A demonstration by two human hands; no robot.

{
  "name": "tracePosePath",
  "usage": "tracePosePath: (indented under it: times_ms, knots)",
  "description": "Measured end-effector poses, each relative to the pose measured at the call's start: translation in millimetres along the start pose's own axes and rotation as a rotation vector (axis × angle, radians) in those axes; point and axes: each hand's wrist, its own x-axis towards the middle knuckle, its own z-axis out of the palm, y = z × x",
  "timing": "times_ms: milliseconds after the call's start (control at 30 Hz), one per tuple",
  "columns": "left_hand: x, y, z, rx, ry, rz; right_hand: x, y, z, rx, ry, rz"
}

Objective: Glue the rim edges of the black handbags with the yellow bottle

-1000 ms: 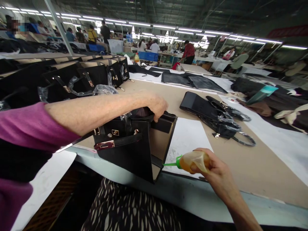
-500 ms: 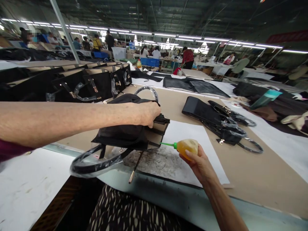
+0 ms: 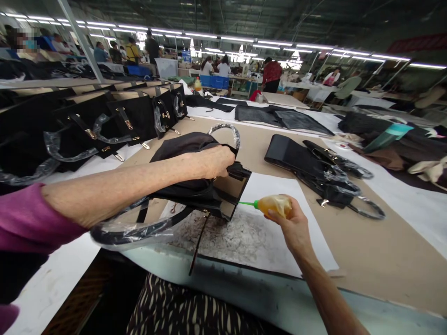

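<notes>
Table (image 3: pixel 370 251) supporting black bag (image 3: pixel 200 191); left hand (image 3: pixel 217 162) pinching it; right hand (image 3: pixel 292 217) clasping bottle (image 3: pixel 274 204), four o'clock; oversqueezing risking drips.

Bag workshop: handbag rows (image 3: pixel 130 110), worktable (image 3: pixel 366 253), strip lights (image 3: pixel 237 39)

Overhead, a dark, beamed roof (image 3: pixel 244 18) above rows of lit fluorescent tubes (image 3: pixel 236 39); at left, a pale, slanting post (image 3: pixel 80 40); at upper right, a red banner (image 3: pixel 417 43); farther back, worktables (image 3: pixel 303 86), blue crates (image 3: pixel 210 82) and a white bin (image 3: pixel 166 68).
</notes>
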Motion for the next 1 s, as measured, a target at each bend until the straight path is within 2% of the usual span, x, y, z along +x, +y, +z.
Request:
tracePosePath:
  times_ms: [100, 300, 433, 600, 767, 1000]
  knots:
    - [1, 0, -1.1, -0.01, 0.044, 0.03, 11, 5, 3, -0.019, 0.008, -0.033]
    - [-1, 6, 1.2, -0.042, -0.004, 0.014, 23, 18, 5, -0.005, 0.02, -0.03]
    - [-10, 7, 7.7, -0.088, -0.045, 0.009, 21, 20, 4, 0.001, 0.002, -0.007]
    - [-20, 8, 14.4, -0.104, 0.01, 0.013, 17, 17, 2, 0.01, -0.023, 0.035]
    - [-28, 15, 13.0, -0.13, -0.044, -0.042, 14, 19, 0, 0.023, -0.038, 0.08]
    - [-43, 19, 27.7, -0.191, 0.038, -0.006, 7, 21, -2, 0.03, -0.046, 0.149]
